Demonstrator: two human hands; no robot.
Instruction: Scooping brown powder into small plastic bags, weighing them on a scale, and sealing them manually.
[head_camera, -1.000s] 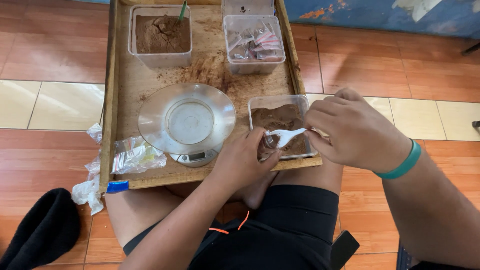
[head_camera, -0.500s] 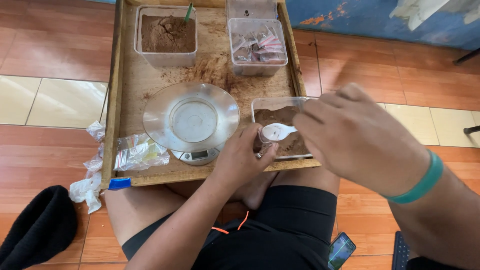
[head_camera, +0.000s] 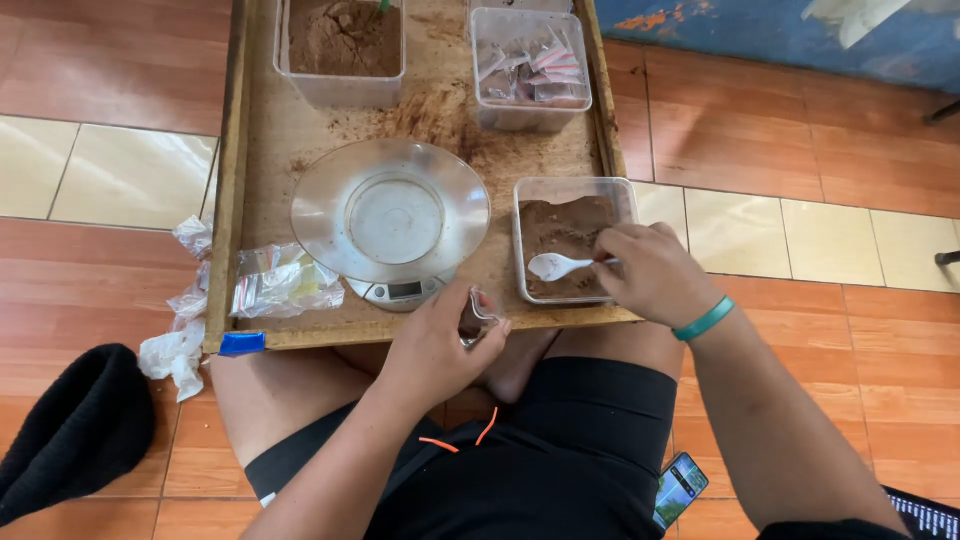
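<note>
— Sat on the floor (head_camera: 800, 130), red-brown tiles with a pale strip running across. Blue wall (head_camera: 780, 30) at the top, paint chipped.

— And the wooden tray (head_camera: 225, 200)?

— Lay across the legs, dusted with brown powder. Held a round silver scale (head_camera: 392, 220) in the middle, a tub of brown powder (head_camera: 343, 40) at the far left corner, a clear tub of little packets (head_camera: 530, 68) at the far right corner.

— The hands?

— Right hand (head_camera: 648, 272) gripped the handle of a white plastic spoon (head_camera: 556, 265), fingers (head_camera: 618, 248) curled tight on it. Spoon bowl sat over the brown powder in the near clear tub (head_camera: 573, 238), at the tray's near right corner.

— Left hand (head_camera: 440, 345)?

— Pinched a small clear bag (head_camera: 478, 315) at the tray's near edge, just beside the scale. Some brown stuff inside it, too small to see well.

— Anything else around?

— Pile of empty clear bags (head_camera: 275, 282) on the tray's left side, crumpled plastic (head_camera: 178, 350) hanging off the edge. Black cloth (head_camera: 75, 430) on the floor at the left. Phone (head_camera: 680, 485) by the right leg. Green band (head_camera: 705, 320) on the right wrist.
</note>
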